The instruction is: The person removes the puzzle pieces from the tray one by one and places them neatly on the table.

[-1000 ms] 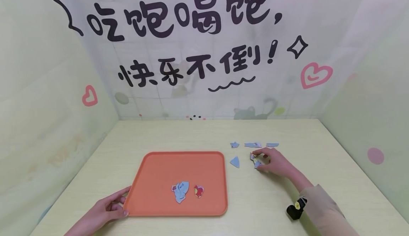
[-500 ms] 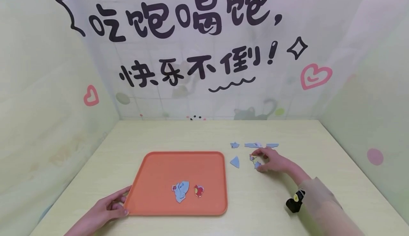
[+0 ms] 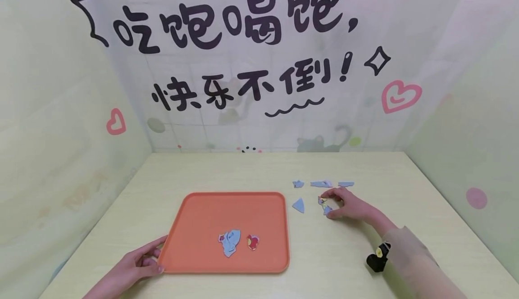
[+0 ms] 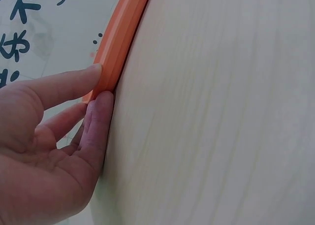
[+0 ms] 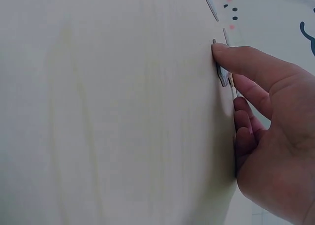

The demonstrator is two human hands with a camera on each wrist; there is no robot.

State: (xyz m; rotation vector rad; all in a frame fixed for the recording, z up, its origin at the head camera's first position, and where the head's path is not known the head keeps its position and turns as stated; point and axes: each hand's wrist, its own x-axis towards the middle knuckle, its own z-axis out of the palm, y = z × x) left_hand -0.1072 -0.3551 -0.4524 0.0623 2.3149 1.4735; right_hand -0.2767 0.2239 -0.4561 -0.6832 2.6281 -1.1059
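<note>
Right hand [image 3: 349, 203] half-spread, we pinch a jagged blue-and-yellow card piece [image 3: 326, 209], likely light, best edge-held; left hand [image 3: 138, 263] grips a rectangular orange plastic tray [image 3: 202, 215].

A coral-orange, rounded rectangular tray [image 3: 235, 209] with a raised rim lies flat, its near left corner gripped by the left hand [image 3: 135, 263], and bears an irregular light-blue cluster of flat pieces [image 3: 230, 245] just beside a small red, pale-edged piece [image 3: 253, 243]. Right of it, the right hand [image 3: 348, 203] pinches an irregular, flat light-blue and yellow piece [image 3: 326, 209]. Nearby lie a light-blue triangular piece [image 3: 298, 206] and, farther back, a row of three small light-blue pieces [image 3: 321, 184].
</note>
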